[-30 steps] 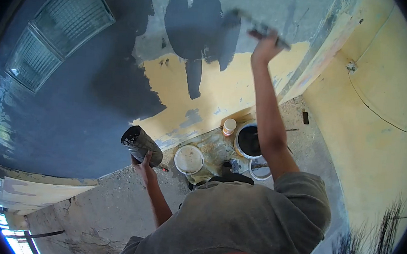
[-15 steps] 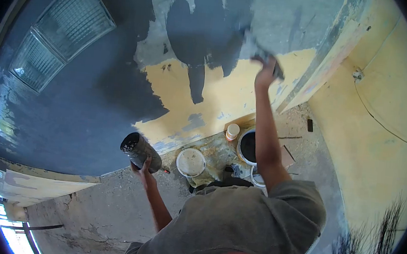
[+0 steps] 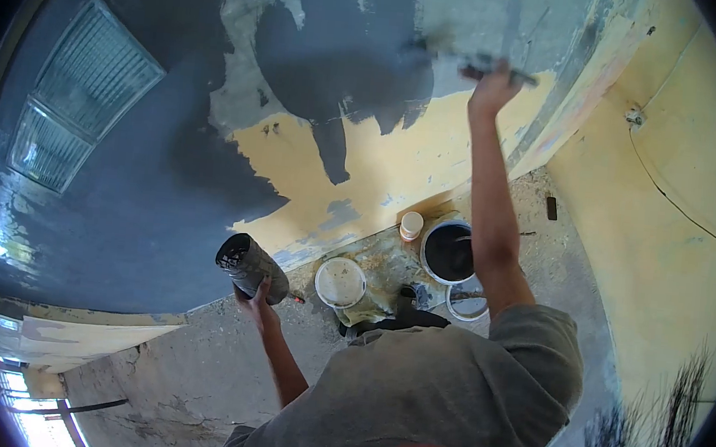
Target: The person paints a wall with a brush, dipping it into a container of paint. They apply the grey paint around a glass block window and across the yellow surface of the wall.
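Note:
My left hand (image 3: 257, 302) is wrapped round a dark, paint-smeared cylindrical container (image 3: 255, 269), tilted with its open mouth toward the wall. In my raised right hand (image 3: 494, 91) is a paintbrush (image 3: 469, 63), its fingers closed on the handle. The brush head, blurred by motion, is at the edge of the dark grey paint (image 3: 338, 60) on the wall. Lighter grey and a patch of yellow wall (image 3: 288, 145) show around that paint. Whether the bristles touch the wall is hard to tell.
At the wall's foot stand a bucket of dark paint (image 3: 449, 254), a small white pot (image 3: 411, 225) and a white lidded bucket (image 3: 340, 282). A glass-block window (image 3: 102, 86) is set in the wall at left. A yellow wall (image 3: 670, 166) with a cable rises at right.
My right hand and the paintbrush have shifted right and up, with the brush now lying more level. The left hand still holds the container. The view has turned slightly.

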